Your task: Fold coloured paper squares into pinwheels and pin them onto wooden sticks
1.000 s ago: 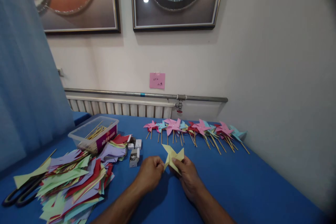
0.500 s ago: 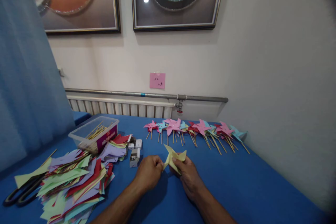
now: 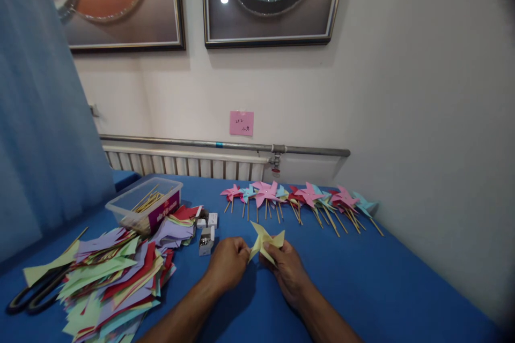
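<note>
A pale yellow paper pinwheel (image 3: 261,237) with pointed folded blades is held above the blue table. My right hand (image 3: 287,268) grips it from the right, thumb pressed on the front near its centre and fingers behind. Closed in a pinch, my left hand (image 3: 228,261) meets the tip of the lower left blade; whether a small pin is also between these fingertips I cannot tell. No stick shows on this pinwheel. Beside my left hand stands a small open box (image 3: 206,241) of shiny metal pieces.
Finished pinwheels (image 3: 266,191) on sticks lie along the back. At left are a heap of coloured paper (image 3: 108,289), black-handled scissors (image 3: 40,292), and a clear plastic tub (image 3: 116,209) of sticks. Small white boxes (image 3: 212,220) sit near more paper. A blue curtain (image 3: 44,107) hangs left.
The pinwheel has tilted slightly and shifted a little to the left, along with both hands. The grip looks the same.
</note>
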The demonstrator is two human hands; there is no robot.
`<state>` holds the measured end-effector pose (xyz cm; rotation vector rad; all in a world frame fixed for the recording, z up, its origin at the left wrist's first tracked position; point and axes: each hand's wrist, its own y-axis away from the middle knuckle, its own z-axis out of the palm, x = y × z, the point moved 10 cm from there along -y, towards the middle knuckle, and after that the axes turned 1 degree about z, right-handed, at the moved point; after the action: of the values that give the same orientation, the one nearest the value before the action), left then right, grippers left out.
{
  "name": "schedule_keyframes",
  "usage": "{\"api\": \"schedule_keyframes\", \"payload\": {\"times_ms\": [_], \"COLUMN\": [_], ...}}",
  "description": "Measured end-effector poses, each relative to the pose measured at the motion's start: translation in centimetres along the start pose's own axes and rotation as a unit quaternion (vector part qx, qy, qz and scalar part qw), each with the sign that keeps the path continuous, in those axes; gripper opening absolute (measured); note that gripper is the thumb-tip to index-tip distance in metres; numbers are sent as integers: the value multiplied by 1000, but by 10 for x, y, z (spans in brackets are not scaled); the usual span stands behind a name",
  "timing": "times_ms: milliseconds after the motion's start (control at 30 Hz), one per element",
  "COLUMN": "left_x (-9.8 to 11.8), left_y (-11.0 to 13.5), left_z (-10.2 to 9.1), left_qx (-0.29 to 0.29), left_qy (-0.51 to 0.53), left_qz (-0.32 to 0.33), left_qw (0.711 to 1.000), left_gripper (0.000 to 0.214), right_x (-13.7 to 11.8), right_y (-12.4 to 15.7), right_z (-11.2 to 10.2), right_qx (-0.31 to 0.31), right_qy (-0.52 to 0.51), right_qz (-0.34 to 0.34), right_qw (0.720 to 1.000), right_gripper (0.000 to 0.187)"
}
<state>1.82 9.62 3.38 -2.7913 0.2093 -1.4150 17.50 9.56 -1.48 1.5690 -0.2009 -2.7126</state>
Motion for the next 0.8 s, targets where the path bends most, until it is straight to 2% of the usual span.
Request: {"api": "schedule_keyframes", "payload": {"times_ms": [800], "left_x": [1], "left_y": [0], "left_z": [1], "left_qx": [-1], "left_qy": [3], "left_qz": [-1], "left_qw": [1000], "left_gripper": [22], "right_x": [-1], "right_y": [3], "right_z": [6], "right_qx": [-11], "right_qy": [4], "right_qz": [10], "right_qw": [1000], "right_gripper": [34]}}
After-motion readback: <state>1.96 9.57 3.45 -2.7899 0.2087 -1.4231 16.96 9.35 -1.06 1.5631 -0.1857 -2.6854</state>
